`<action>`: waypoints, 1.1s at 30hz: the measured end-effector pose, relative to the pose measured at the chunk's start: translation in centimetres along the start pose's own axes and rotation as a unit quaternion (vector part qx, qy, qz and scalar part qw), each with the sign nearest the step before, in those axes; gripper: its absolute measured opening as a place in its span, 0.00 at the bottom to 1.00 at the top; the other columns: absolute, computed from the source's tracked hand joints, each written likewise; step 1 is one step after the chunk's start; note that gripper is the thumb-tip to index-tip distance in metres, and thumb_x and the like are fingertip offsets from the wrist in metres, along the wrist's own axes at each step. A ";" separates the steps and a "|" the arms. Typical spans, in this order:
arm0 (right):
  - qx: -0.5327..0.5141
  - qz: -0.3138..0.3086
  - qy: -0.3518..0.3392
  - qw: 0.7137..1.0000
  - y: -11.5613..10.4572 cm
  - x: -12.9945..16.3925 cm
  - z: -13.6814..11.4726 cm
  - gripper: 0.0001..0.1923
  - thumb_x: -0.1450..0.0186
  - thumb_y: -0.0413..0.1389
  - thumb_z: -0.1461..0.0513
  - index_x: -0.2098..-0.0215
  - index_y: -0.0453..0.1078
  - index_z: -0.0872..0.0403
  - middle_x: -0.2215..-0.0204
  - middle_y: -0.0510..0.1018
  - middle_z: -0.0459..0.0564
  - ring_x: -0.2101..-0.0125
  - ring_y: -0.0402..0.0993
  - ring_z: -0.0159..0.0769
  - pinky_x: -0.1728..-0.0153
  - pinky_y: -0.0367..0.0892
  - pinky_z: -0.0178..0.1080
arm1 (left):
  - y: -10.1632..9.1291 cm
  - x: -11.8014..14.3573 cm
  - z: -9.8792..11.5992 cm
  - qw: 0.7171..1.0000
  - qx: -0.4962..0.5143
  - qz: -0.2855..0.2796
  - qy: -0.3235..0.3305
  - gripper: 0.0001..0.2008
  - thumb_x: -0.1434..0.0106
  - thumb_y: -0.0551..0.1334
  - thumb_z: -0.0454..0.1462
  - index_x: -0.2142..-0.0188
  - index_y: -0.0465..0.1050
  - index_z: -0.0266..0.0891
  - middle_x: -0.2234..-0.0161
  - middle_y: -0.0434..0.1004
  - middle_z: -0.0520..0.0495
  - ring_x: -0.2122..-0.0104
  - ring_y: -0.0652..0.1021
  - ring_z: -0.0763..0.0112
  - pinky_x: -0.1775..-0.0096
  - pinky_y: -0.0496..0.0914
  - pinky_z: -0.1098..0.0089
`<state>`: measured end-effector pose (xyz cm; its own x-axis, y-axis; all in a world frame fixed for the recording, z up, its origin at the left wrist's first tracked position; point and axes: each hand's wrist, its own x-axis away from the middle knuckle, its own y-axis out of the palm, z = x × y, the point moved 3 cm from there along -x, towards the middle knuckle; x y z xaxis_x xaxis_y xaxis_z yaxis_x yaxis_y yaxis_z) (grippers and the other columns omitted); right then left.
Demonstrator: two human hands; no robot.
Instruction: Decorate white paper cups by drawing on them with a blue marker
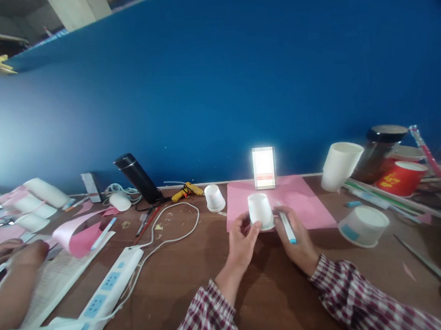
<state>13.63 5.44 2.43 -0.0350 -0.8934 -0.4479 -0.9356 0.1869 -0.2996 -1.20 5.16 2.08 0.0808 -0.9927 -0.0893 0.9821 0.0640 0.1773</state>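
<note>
Fingers of the left hand steady an upturned paper cup on the pink sheet at frame centre; the right hand grips a marker beside it, apparently poised to draw.

We are at a craft workbench set against a blue partition wall. The brown table carries paper cups, a pink paper sheet at its far edge, a yellow glue gun, a white power strip towards its left edge, and paper scraps. Another person's hands work at the left edge.
</note>
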 end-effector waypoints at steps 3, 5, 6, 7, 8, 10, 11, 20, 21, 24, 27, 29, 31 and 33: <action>-0.001 0.000 0.007 1.000 0.0 0.0 0.1 0.12 0.32 0.47 0.58 0.52 0.60 0.53 0.59 0.72 0.53 0.60 0.71 0.39 0.59 0.69 0.41 | 0.1 0.0 -0.1 1.000 0.013 -0.016 0.001 0.23 0.46 0.67 0.41 0.53 0.68 0.34 0.54 0.75 0.38 0.55 0.76 0.61 0.53 0.70 0.63; -0.006 -0.002 0.010 1.000 0.0 0.0 0.2 0.12 0.32 0.47 0.58 0.52 0.60 0.53 0.59 0.72 0.53 0.61 0.72 0.39 0.59 0.70 0.42 | 0.2 0.0 -0.4 0.999 0.025 -0.023 0.003 0.25 0.47 0.68 0.40 0.52 0.66 0.35 0.53 0.74 0.39 0.55 0.76 0.62 0.53 0.70 0.64; -0.009 -0.004 0.011 1.000 0.1 0.0 0.2 0.13 0.32 0.47 0.58 0.52 0.60 0.53 0.59 0.72 0.53 0.61 0.72 0.39 0.60 0.70 0.41 | 0.2 -0.1 -0.6 0.999 0.029 -0.024 0.004 0.26 0.48 0.69 0.39 0.52 0.66 0.35 0.53 0.74 0.39 0.55 0.76 0.62 0.52 0.70 0.64; -0.012 -0.004 0.012 1.000 0.1 0.0 0.2 0.12 0.33 0.47 0.58 0.52 0.60 0.53 0.59 0.72 0.53 0.61 0.72 0.39 0.60 0.70 0.41 | 0.2 -0.1 -0.8 0.999 0.031 -0.024 0.004 0.26 0.48 0.69 0.39 0.52 0.65 0.35 0.53 0.74 0.39 0.55 0.76 0.63 0.52 0.70 0.64; -0.014 -0.005 0.013 1.000 0.1 0.0 0.2 0.12 0.33 0.47 0.58 0.52 0.60 0.53 0.59 0.72 0.53 0.61 0.72 0.39 0.60 0.70 0.41 | 0.2 -0.1 -0.9 0.999 0.030 -0.023 0.003 0.26 0.49 0.69 0.39 0.52 0.64 0.36 0.53 0.74 0.39 0.55 0.76 0.63 0.52 0.70 0.64; -0.017 -0.011 0.015 1.000 0.1 0.0 0.1 0.12 0.33 0.47 0.58 0.52 0.60 0.53 0.59 0.72 0.53 0.62 0.73 0.38 0.60 0.70 0.41 | 0.1 -0.1 -1.2 1.000 0.022 -0.017 0.003 0.26 0.49 0.70 0.39 0.52 0.64 0.36 0.53 0.74 0.39 0.55 0.76 0.63 0.52 0.70 0.64; -0.017 -0.014 0.015 1.000 0.1 0.0 0.1 0.12 0.33 0.47 0.58 0.52 0.60 0.53 0.59 0.72 0.53 0.62 0.73 0.38 0.60 0.70 0.41 | 0.0 -0.1 -1.3 1.000 0.018 -0.016 0.003 0.26 0.49 0.69 0.38 0.52 0.64 0.36 0.53 0.74 0.39 0.54 0.76 0.63 0.52 0.70 0.64; -0.004 -0.015 0.027 1.000 0.2 -0.2 0.2 0.12 0.33 0.47 0.58 0.53 0.61 0.54 0.59 0.72 0.55 0.60 0.72 0.41 0.58 0.70 0.44 | 0.3 -0.1 -0.8 0.999 -0.025 -0.042 -0.020 0.28 0.48 0.69 0.38 0.49 0.65 0.33 0.53 0.74 0.36 0.54 0.76 0.59 0.52 0.70 0.62; -0.004 -0.013 0.029 0.999 0.2 -0.2 0.2 0.12 0.33 0.47 0.58 0.53 0.61 0.54 0.59 0.73 0.54 0.60 0.72 0.41 0.58 0.70 0.44 | 0.3 0.0 -0.7 0.999 -0.028 -0.040 -0.022 0.28 0.49 0.69 0.38 0.50 0.66 0.33 0.53 0.74 0.36 0.54 0.76 0.59 0.52 0.70 0.62; -0.009 -0.015 0.036 0.999 0.2 -0.1 0.2 0.12 0.34 0.47 0.58 0.53 0.61 0.54 0.59 0.73 0.54 0.60 0.72 0.41 0.58 0.70 0.44 | 0.3 0.0 -0.7 0.999 -0.031 -0.028 -0.026 0.28 0.50 0.70 0.38 0.51 0.65 0.33 0.53 0.74 0.36 0.54 0.76 0.59 0.53 0.70 0.62; -0.012 -0.019 0.043 0.999 0.2 -0.1 0.1 0.13 0.34 0.47 0.58 0.53 0.61 0.54 0.59 0.73 0.54 0.61 0.72 0.41 0.59 0.70 0.44 | 0.2 0.1 -0.9 0.999 -0.039 -0.020 -0.028 0.28 0.50 0.70 0.38 0.51 0.65 0.33 0.53 0.74 0.35 0.55 0.76 0.59 0.54 0.71 0.62; -0.012 -0.021 0.044 0.999 0.2 -0.2 0.2 0.13 0.34 0.48 0.58 0.53 0.61 0.54 0.59 0.73 0.55 0.61 0.72 0.41 0.59 0.70 0.44 | 0.2 0.0 -0.9 0.999 -0.042 -0.018 -0.029 0.28 0.50 0.70 0.38 0.51 0.65 0.34 0.54 0.75 0.36 0.56 0.77 0.59 0.54 0.71 0.62; -0.011 -0.022 0.044 0.999 0.2 -0.2 0.4 0.13 0.34 0.47 0.58 0.52 0.61 0.54 0.59 0.73 0.55 0.61 0.72 0.41 0.59 0.70 0.44 | 0.2 0.0 -0.9 0.999 -0.041 -0.017 -0.029 0.28 0.50 0.70 0.38 0.51 0.65 0.34 0.54 0.75 0.36 0.56 0.77 0.59 0.54 0.71 0.62; -0.007 -0.019 0.043 0.999 0.3 -0.3 0.5 0.13 0.34 0.47 0.58 0.53 0.61 0.54 0.59 0.73 0.55 0.61 0.73 0.41 0.59 0.70 0.44 | 0.2 0.1 -0.9 0.999 -0.037 -0.018 -0.030 0.28 0.50 0.70 0.38 0.51 0.65 0.34 0.54 0.74 0.36 0.55 0.76 0.60 0.54 0.71 0.62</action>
<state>13.56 5.95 2.04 -0.0289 -0.9315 -0.3626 -0.9416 0.1472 -0.3029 -0.83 5.21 1.21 0.0369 -0.9987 -0.0358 0.9942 0.0331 0.1025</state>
